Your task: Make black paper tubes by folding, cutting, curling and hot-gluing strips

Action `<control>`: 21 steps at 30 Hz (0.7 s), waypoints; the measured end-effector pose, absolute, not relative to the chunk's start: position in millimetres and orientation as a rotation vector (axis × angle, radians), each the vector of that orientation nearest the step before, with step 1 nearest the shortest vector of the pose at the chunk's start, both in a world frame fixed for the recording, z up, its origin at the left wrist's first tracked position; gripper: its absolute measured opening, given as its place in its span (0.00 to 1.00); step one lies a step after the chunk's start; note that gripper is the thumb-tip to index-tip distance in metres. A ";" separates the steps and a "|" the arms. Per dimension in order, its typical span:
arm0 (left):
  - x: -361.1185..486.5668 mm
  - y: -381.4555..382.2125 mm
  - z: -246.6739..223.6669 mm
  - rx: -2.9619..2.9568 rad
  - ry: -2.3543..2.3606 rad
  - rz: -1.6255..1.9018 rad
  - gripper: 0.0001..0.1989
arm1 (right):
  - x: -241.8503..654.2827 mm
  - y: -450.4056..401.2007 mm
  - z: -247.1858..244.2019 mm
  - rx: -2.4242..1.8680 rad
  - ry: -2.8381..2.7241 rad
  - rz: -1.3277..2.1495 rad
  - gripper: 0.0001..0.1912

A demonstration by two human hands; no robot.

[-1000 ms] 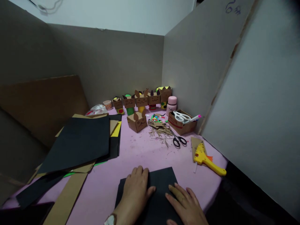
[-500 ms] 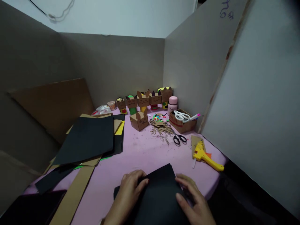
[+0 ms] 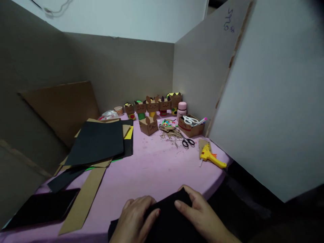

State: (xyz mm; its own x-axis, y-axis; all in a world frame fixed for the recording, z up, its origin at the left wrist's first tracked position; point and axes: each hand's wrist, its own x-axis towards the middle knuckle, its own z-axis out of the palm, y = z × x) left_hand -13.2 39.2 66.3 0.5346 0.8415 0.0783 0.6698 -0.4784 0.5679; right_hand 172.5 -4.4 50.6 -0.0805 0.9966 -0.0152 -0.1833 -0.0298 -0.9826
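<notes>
A sheet of black paper (image 3: 170,217) lies at the table's near edge, its lower part cut off by the frame. My left hand (image 3: 136,216) grips its left side, thumb on top and fingers partly hidden at the upper edge. At the top right corner my right hand (image 3: 198,212) pinches the paper, the thumb on the face and the fingers behind. More dark paper shows beneath my left wrist.
Left on the pink table (image 3: 141,172) are stacked black sheets (image 3: 98,141), a cardboard strip (image 3: 83,206) and a black tablet-like device (image 3: 43,207). Right are a yellow glue gun (image 3: 211,157), scissors (image 3: 188,142) and a box (image 3: 191,130). Cardboard animal figures (image 3: 152,105) stand behind.
My right hand has moved up and left from the paper's right side to its top corner, which it now grips. The view has shifted slightly.
</notes>
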 end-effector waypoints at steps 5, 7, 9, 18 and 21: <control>-7.9 31.1 75.1 2.270 1.246 0.559 0.10 | 170.1 -5.8 53.5 -0.964 -1.021 1.405 0.10; -8.6 30.1 76.5 2.256 1.255 0.580 0.10 | 172.8 -6.0 51.4 -1.024 -0.966 1.403 0.14; -9.8 30.0 75.6 2.245 1.254 0.570 0.11 | 175.3 -5.7 49.1 -1.103 -0.967 1.359 0.17; -1.9 31.3 71.6 2.245 1.186 0.693 0.09 | 177.6 -2.8 50.1 -1.257 -1.025 1.250 0.19; 1.6 30.7 69.4 2.238 1.178 0.689 0.09 | 177.8 -3.0 50.2 -1.262 -1.017 1.241 0.19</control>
State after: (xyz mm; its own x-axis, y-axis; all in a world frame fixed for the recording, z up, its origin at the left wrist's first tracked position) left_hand 1.6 30.7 69.4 0.4937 0.8472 0.1961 0.5858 -0.4907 0.6450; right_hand 177.8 -3.0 50.2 0.1021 0.9894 -0.1028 -0.0943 -0.0933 -0.9912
